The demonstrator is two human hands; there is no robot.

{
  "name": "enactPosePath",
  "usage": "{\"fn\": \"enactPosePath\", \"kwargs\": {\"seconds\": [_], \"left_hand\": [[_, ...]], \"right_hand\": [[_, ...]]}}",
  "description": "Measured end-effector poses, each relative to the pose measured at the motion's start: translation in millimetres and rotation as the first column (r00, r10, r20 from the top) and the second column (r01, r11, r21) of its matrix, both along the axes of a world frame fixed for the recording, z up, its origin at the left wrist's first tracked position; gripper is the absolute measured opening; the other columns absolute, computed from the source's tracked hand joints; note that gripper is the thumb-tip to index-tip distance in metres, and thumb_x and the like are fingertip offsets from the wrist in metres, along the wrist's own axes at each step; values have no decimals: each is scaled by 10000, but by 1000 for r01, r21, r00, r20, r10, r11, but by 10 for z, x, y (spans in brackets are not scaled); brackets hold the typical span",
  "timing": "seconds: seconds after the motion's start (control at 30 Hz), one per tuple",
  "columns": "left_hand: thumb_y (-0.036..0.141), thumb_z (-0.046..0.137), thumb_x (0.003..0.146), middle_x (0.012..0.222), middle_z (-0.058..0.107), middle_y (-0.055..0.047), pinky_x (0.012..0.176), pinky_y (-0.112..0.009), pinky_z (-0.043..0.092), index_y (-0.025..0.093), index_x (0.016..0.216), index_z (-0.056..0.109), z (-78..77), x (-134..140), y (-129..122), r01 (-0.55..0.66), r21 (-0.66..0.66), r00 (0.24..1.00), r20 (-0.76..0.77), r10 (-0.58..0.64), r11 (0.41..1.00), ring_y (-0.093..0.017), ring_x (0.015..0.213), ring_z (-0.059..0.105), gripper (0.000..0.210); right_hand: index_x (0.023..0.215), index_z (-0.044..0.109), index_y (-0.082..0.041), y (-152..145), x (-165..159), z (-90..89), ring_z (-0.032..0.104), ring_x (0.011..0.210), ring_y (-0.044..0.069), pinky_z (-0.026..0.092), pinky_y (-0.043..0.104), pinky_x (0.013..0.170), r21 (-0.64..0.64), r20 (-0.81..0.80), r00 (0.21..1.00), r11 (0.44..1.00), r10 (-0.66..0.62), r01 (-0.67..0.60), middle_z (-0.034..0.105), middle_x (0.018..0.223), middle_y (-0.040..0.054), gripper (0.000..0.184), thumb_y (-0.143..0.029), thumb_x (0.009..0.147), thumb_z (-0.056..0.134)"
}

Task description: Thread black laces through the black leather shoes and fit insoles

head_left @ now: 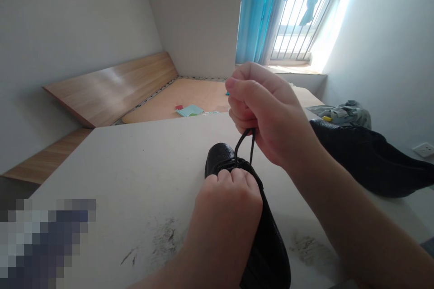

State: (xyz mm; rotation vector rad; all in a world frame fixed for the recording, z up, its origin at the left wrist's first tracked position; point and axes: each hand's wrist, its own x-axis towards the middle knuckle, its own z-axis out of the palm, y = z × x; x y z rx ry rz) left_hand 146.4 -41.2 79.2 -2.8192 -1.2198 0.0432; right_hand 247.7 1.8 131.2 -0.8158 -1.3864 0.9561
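Grips black lace [252, 144] in right hand [261, 113], balled into tight fist just above shoe [267, 253]. Lays left hand [230, 203], fingers curled, over shoe's upper; can't tell grip underneath, fingertips hidden. Has black shoe on white counter [135, 180], toe pointing away, dark smudges [166, 237] to left. Shows black bundle [366, 162] at right, bed [159, 104] beyond.

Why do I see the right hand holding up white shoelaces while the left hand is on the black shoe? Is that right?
Not quite: the shoelaces are black, as the head view shows. The right hand does hold them up, and the left hand is on the black shoe.
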Motion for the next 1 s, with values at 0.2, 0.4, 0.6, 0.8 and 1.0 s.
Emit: {"fn": "enactPosePath", "kwargs": {"seconds": [0.2,0.4,0.6,0.8,1.0], "left_hand": [[-22,409,777,818,618,-133,538,-325,435,116,832,664,-66,-45,15,150,94,989,4,-151,984,-242,724,576,295],[-18,402,784,853,646,-152,523,-322,456,104,863,690,-122,-8,-18,124,84,992,-17,-123,989,-256,756,594,322],[-67,347,766,1015,689,-180,514,-304,455,56,1117,628,-140,-6,-17,94,-20,995,-26,-95,995,-227,684,654,467],[359,447,903,734,687,-7,480,-281,376,250,855,677,212,-284,127,144,-132,950,295,-100,981,-169,553,597,259],[403,371,919,742,694,-3,532,-281,400,269,938,689,357,-391,285,-36,-287,903,402,154,957,-182,639,611,346]], "right_hand": [[660,386,-208,-7,-51,-31,204,457,56,145,236,437,-22,41,999,999,27,-26,261,541,-69,266,-214,842,580],[689,396,-215,-14,-73,-46,220,443,55,174,216,429,-36,94,995,999,29,-26,260,511,-78,243,-242,852,575],[688,384,-214,-21,-74,-45,223,444,54,176,211,429,-31,97,995,999,36,-34,259,507,-78,252,-245,851,574],[679,389,-201,-45,-41,-3,256,464,49,195,199,439,-47,50,999,999,6,-4,274,539,-65,240,-210,836,570],[642,514,-172,22,18,2,373,544,68,285,201,484,-57,11,1000,998,-20,20,344,603,-20,273,-264,891,452]]}}
